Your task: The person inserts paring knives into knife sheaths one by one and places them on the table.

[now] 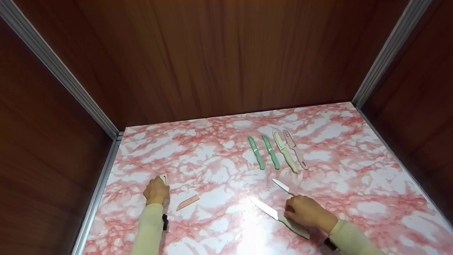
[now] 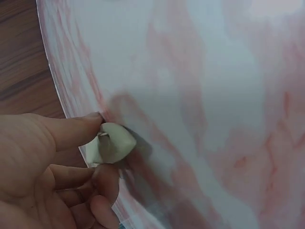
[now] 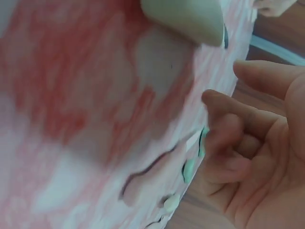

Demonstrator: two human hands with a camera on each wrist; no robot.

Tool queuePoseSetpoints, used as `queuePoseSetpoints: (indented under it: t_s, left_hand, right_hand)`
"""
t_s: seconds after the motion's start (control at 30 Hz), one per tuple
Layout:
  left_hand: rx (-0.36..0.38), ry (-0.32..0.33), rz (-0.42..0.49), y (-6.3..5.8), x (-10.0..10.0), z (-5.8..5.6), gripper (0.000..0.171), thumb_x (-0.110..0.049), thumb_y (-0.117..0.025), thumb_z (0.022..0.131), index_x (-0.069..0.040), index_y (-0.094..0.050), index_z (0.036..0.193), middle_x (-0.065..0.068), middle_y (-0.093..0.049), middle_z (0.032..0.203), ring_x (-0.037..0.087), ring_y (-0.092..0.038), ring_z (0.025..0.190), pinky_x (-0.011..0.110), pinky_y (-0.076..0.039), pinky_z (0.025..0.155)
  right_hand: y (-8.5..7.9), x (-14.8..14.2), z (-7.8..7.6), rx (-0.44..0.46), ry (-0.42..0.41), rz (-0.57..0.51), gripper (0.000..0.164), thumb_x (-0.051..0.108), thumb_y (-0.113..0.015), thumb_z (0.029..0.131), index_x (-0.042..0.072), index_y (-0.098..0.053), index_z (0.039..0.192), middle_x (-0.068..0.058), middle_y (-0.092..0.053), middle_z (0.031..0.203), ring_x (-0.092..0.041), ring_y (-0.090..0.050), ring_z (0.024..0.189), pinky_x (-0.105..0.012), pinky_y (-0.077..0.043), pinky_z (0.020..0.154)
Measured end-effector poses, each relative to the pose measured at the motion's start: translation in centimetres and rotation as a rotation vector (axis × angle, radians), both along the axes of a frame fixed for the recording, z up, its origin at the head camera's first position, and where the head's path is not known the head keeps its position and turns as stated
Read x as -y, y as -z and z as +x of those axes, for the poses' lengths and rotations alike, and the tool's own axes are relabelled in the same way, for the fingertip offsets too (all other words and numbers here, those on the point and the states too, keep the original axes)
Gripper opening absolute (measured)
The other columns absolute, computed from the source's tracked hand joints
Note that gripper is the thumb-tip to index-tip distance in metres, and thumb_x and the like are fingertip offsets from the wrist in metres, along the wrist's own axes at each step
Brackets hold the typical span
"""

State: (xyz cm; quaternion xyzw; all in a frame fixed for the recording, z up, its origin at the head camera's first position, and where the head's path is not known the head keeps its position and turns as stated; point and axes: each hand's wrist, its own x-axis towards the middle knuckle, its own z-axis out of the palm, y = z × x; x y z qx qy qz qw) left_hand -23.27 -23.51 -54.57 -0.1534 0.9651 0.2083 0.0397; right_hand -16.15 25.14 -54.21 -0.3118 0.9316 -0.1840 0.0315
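My left hand (image 1: 155,191) pinches a cream knife sheath (image 2: 121,143) between thumb and fingers, its open end showing in the left wrist view. Just right of that hand lies a pink knife sheath (image 1: 188,202). My right hand (image 1: 309,211) hovers between two unsheathed knives, thumb and forefinger apart, holding nothing. One is a larger knife (image 1: 263,206) with a cream handle (image 3: 186,19). The other is a small knife (image 1: 281,185), whose pink handle (image 3: 155,179) is largely hidden by the hand in the head view.
Behind the right hand lie two green knives (image 1: 256,152), a sheathed cream knife (image 1: 285,150) and a sheathed pink knife (image 1: 295,148), side by side. Brown wood-grain panels (image 1: 226,60) stand around the red-and-white marbled table (image 1: 219,148).
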Motion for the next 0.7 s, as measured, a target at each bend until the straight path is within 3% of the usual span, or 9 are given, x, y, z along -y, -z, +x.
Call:
queuePoseSetpoints:
  t_s: [0.13, 0.27, 0.43, 0.7]
  left_hand:
    - [-0.022, 0.028, 0.0, 0.0, -0.2, 0.1, 0.026, -0.01, -0.057, 0.08, 0.005, -0.052, 0.101, 0.022, -0.056, 0.084, 0.039, -0.054, 0.077, 0.051, -0.041, 0.063]
    - [-0.049, 0.051, 0.002, -0.3, -0.7, 0.3, 0.013, -0.007, -0.057, 0.079, 0.001, -0.057, 0.089, 0.015, -0.057, 0.073, 0.033, -0.055, 0.068, 0.048, -0.041, 0.057]
    - [-0.102, 0.055, 0.036, -1.3, -1.6, 0.5, 0.009, -0.012, -0.058, 0.08, -0.003, -0.059, 0.077, 0.009, -0.055, 0.068, 0.026, -0.052, 0.059, 0.042, -0.039, 0.051]
    - [-0.215, 0.135, 0.185, -3.4, -4.3, 1.1, 0.013, -0.021, -0.055, 0.084, -0.008, -0.059, 0.085, 0.007, -0.055, 0.072, 0.022, -0.05, 0.058, 0.037, -0.038, 0.051]
  right_hand:
    - [0.2, 0.2, 0.6, 0.005, -0.004, 0.026, 0.015, 0.024, -0.065, 0.076, 0.018, -0.055, 0.068, 0.013, -0.048, 0.061, -0.005, -0.043, 0.054, -0.027, -0.036, 0.048]
    - [0.3, 0.4, 1.0, 0.013, 0.004, 0.021, 0.016, 0.024, -0.066, 0.076, 0.017, -0.054, 0.068, 0.013, -0.043, 0.058, -0.004, -0.039, 0.05, -0.026, -0.033, 0.046]
    - [0.3, 0.6, 1.5, -0.008, -0.006, 0.017, 0.018, 0.027, -0.07, 0.072, 0.015, -0.056, 0.07, 0.015, -0.042, 0.057, -0.002, -0.039, 0.051, -0.024, -0.035, 0.048]
    - [0.4, 0.9, 2.0, 0.018, -0.001, 0.049, 0.024, 0.024, -0.074, 0.066, 0.017, -0.051, 0.065, 0.015, -0.036, 0.054, -0.003, -0.036, 0.051, -0.023, -0.031, 0.049]
